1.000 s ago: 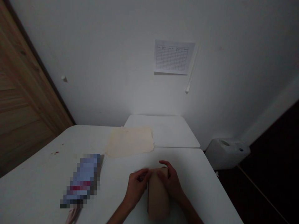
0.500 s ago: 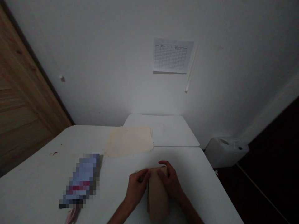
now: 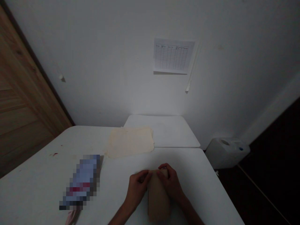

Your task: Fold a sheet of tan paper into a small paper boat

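A tan paper bag (image 3: 158, 200) lies lengthwise on the white table (image 3: 47, 184), near its front edge. My left hand (image 3: 137, 187) curls its fingers around the bag's far left corner. My right hand (image 3: 170, 182) grips the far end from the right, with the fingers bent over the top. Both hands meet at the bag's far end.
A stack of cream papers (image 3: 130, 142) lies farther back on the table. A pixelated flat object (image 3: 81, 181) sits to the left, with something pink (image 3: 71, 217) below it. A smaller white table (image 3: 164, 129) stands against the wall, a white container (image 3: 226, 151) on the floor at right.
My hands shifted slightly at the bag's far end and my right fingers curled a little tighter over it. The bag stays in place.
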Tool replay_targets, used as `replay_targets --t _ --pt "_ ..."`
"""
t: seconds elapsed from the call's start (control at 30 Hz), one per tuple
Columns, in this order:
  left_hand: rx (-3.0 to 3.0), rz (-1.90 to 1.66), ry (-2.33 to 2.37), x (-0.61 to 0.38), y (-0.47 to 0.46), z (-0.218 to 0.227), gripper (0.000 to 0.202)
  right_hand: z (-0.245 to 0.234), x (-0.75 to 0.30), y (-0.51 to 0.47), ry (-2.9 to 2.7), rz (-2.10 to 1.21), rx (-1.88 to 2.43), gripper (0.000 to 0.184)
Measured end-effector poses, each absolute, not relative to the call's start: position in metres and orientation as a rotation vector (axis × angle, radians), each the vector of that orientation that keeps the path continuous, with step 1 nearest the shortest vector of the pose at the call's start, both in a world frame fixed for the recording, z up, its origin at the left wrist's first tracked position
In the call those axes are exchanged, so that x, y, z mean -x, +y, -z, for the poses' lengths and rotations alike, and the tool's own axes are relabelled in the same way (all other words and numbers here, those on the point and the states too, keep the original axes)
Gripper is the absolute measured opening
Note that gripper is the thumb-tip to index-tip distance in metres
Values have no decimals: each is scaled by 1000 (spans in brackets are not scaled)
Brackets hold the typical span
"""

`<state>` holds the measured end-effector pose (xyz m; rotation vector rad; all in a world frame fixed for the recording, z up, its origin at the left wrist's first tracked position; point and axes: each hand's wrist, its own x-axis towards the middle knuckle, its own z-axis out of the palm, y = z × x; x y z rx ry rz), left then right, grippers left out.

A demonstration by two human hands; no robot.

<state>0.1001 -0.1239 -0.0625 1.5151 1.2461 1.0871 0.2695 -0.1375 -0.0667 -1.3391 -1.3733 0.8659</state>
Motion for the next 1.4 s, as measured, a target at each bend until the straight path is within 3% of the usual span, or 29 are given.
replay_targets --t 0.57,1.4 --pt "-1360 -1131 1212 -102 -125 65 35 66 -269 -139 -1382 -853 1328 24" --pt "-1233 -1053 1135 -104 -129 60 46 63 -269 -137 -1199 -1020 1241 21"
